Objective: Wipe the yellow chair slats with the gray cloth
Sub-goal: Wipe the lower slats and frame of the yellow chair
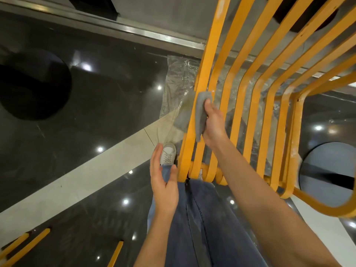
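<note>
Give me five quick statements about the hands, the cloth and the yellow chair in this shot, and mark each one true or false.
1. The right hand presses the gray cloth against a yellow slat. True.
2. The left hand is gripping a slat. False: it is open and apart from the chair, holding nothing.
3. The cloth is on a slat near the left edge of the chair. True.
4. The floor under the chair is bare. False: a clear plastic sheet lies there.
5. Whitish dust marks show on several slats. True.
</note>
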The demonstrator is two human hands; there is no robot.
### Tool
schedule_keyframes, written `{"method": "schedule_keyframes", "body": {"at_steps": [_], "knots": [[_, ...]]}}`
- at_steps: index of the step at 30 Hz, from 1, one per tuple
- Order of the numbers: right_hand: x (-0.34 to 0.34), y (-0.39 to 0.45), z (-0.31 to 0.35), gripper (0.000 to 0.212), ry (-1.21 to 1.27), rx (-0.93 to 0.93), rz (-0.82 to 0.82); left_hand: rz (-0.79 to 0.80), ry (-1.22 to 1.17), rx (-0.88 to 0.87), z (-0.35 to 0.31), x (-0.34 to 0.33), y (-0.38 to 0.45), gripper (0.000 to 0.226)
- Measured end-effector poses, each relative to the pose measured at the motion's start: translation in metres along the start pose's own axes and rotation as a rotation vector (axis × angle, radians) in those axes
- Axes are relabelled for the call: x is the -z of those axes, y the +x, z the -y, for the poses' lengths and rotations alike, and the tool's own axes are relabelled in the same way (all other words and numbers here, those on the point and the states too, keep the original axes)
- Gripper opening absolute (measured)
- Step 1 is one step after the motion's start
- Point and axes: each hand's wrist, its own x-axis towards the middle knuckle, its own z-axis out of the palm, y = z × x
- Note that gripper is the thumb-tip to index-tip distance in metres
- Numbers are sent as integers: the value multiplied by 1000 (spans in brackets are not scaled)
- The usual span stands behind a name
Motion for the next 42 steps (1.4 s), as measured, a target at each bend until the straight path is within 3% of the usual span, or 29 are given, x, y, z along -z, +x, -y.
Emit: {"method": "schedule_keyframes", "body": {"at_steps": [2, 5, 8, 12, 15, 21, 27, 29, 31, 32, 34, 36, 42], "knots": [[1, -10, -7, 40, -111, 203, 28, 21, -48, -12, -7, -7, 5, 55], [6, -42, -44, 65, -455, 489, 93, 55, -65, -43, -17, -19, 19, 46], [2, -46, -60, 60, -709, 668, 68, 74, -55, -39, -24, -30, 35, 44], [-10, 12, -15, 55, -917, 791, 21, 106, 16, -98, -26, -35, 38, 42], [-15, 38, 17, 52, -846, 849, 5, 141, 35, -87, -27, -37, 39, 46], [-9, -3, -18, 54, -724, 800, 3, 161, 61, -90, -41, -47, 69, 44], [-24, 69, 61, 75, -507, 594, -75, 213, 209, -303, -52, -48, 118, 41], [-23, 83, 77, 62, -433, 587, -109, 208, 199, -309, -59, -53, 128, 40], [-20, 86, 72, 27, -386, 600, -172, 210, 184, -319, -69, -64, 137, 40], [-20, 84, 65, 24, -344, 593, -221, 217, 176, -319, -75, -71, 141, 40], [-21, 81, 58, 47, -238, 581, -314, 252, 170, -329, -87, -85, 148, 41], [-26, 85, 69, 56, -163, 611, -355, 298, 191, -368, -95, -96, 153, 43], [-46, 102, 131, 24, -259, 814, -397, 247, 188, -339, -105, -125, 179, 51]]}}
